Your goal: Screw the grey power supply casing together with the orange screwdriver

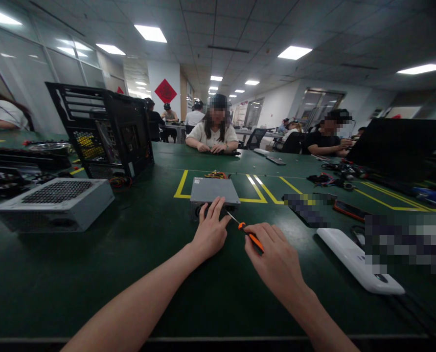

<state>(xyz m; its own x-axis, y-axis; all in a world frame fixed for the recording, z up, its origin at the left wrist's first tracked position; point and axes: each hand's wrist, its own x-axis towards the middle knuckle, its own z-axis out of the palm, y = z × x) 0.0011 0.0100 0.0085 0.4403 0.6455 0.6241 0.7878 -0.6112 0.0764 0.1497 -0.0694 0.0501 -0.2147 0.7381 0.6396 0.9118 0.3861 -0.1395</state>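
In the head view, the silver power supply unit (pixel 215 188) is lying on the desk (pixel 166 293) at 12 o'clock from the left hand (pixel 211 232) and between 10 and 11 o'clock from the right hand (pixel 276 252). The left hand is the nearer one: with fingers spread, it is resting on the unit's near top edge, grasping nothing. The right hand is keeping clear of the casing and is grasping an orange-and-black screwdriver (pixel 254 240) by its handle.

The relation that is mattering most is the screwdriver's line to the unit. Its long axis is running from between 4 and 5 o'clock at the handle to between 10 and 11 at the tip, and the shaft is pointing at the near face, just beside the left thumb. Whether the tip is touching, I cannot tell. The unit is looking broader from 9 to 3 o'clock, though foreshortening is leaving its true long axis uncertain. Its coloured cables (pixel 217 174) are sticking out at 12 o'clock.

A larger power supply unit (pixel 56 198) is sitting near 9 o'clock from the left hand, well apart.
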